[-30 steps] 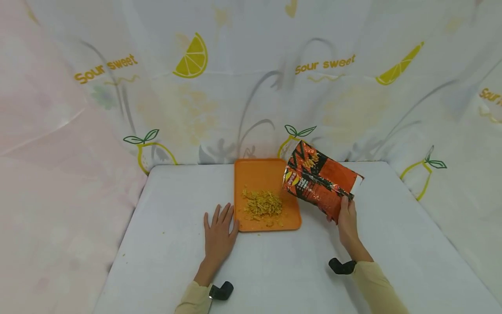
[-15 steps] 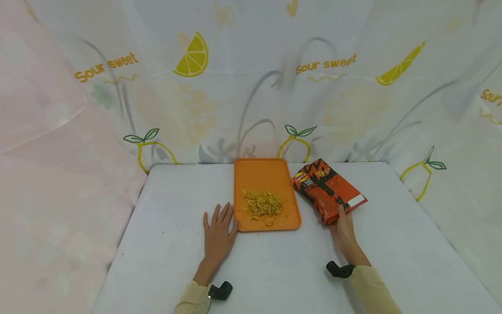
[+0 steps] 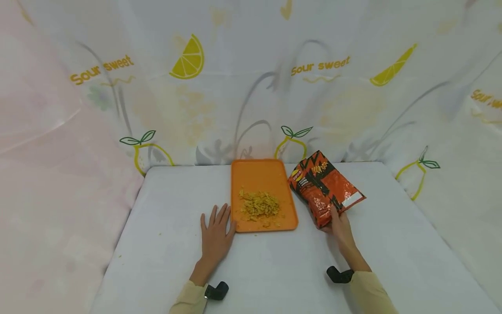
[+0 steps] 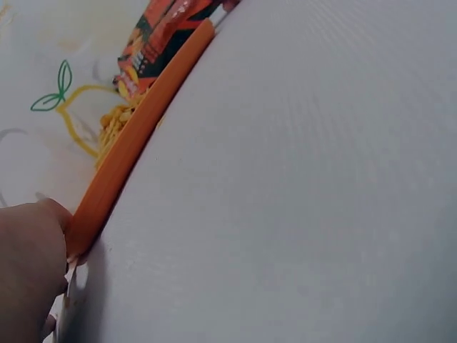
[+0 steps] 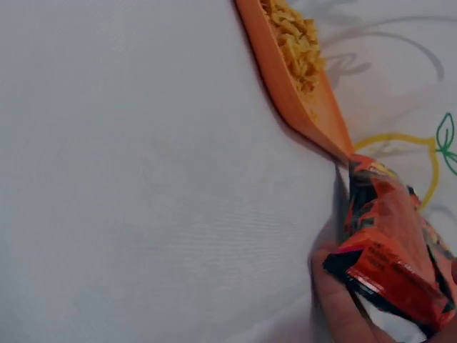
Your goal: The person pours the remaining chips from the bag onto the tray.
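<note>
An orange tray (image 3: 255, 172) lies on the white table, bearing a heap of yellow snack pieces (image 3: 260, 205) in its nearer half. Spread fingers of my left hand (image 3: 215, 237) rest on the table at the tray's left side, the thumb against its near left corner. My right hand (image 3: 342, 231) grips the lower end of a red and black chip bag (image 3: 325, 187), thumb on top and fingers underneath. The bag slants beside the tray's right edge. In the right wrist view the chip bag (image 5: 389, 243) shows crumpled, with a finger below it.
The white table (image 3: 274, 274) meets a printed cloth backdrop (image 3: 235, 100) behind the tray. A few crumbs (image 3: 160, 234) lie left of my left hand. Each wrist wears a black camera (image 3: 339, 275).
My right hand has lowered the chip bag from over the tray's right edge to beside it, on the right. The left hand has stayed at the tray's side.
</note>
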`<state>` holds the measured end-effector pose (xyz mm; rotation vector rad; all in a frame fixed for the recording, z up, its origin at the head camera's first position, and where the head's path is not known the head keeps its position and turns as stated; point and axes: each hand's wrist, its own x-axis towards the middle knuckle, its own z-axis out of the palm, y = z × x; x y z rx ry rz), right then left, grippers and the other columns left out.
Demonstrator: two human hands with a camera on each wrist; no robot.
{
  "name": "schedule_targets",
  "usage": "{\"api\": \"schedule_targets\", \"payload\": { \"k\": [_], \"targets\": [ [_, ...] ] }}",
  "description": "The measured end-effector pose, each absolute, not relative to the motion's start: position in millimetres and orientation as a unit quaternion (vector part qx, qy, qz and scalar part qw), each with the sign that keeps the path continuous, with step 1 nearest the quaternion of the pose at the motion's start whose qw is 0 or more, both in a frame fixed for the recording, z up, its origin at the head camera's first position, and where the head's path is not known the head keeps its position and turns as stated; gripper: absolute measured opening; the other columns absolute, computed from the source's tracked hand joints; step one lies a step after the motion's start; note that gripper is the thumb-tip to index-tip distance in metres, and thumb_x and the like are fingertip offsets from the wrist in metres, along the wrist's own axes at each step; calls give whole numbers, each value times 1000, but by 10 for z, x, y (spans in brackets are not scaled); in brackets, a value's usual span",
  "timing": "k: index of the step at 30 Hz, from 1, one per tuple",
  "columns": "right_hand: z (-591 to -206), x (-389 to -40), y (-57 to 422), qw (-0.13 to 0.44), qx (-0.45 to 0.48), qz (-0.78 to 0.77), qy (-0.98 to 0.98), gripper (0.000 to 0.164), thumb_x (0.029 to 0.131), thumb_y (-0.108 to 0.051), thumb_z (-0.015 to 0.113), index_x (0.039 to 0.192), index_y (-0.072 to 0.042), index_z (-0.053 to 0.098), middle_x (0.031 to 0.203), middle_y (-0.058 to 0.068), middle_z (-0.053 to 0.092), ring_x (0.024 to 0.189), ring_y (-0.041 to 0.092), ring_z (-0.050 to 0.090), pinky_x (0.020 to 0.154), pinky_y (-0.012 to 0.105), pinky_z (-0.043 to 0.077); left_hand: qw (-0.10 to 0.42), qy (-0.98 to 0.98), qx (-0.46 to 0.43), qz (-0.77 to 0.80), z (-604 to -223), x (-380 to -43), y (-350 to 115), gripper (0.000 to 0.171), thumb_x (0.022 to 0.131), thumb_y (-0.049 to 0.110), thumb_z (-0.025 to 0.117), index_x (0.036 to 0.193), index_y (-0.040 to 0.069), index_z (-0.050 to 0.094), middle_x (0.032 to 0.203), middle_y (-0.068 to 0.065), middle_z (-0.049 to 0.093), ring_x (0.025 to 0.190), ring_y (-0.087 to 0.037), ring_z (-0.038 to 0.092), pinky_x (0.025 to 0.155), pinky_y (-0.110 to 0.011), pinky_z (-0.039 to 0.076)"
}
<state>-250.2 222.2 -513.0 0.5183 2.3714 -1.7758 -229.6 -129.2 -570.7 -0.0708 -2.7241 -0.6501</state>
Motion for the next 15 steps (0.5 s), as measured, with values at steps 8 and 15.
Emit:
{"api": "schedule_targets", "payload": {
  "k": [8, 15],
  "targets": [
    [-5119, -2347, 2144, 36, 150, -483, 862, 69, 94, -51, 21, 146, -11, -2, 150, 20, 17, 138, 36, 18, 109, 53, 23, 109, -951, -20, -289, -5613, -2277, -1399, 59, 92, 43, 41, 142, 15, 28, 150, -2, 26, 142, -30, 9, 111, -57, 0],
    [-5205, -2320, 2024, -153, 63, -421, 892, 56, 93, -18, 42, 137, 9, 19, 141, 30, 21, 132, 42, 19, 106, 56, 18, 112, -952, -36, -281, -5501, -2305, -1413, 64, 89, 50, 42, 143, 19, 25, 151, -1, 23, 141, -34, 7, 107, -62, 1]
  ]
}}
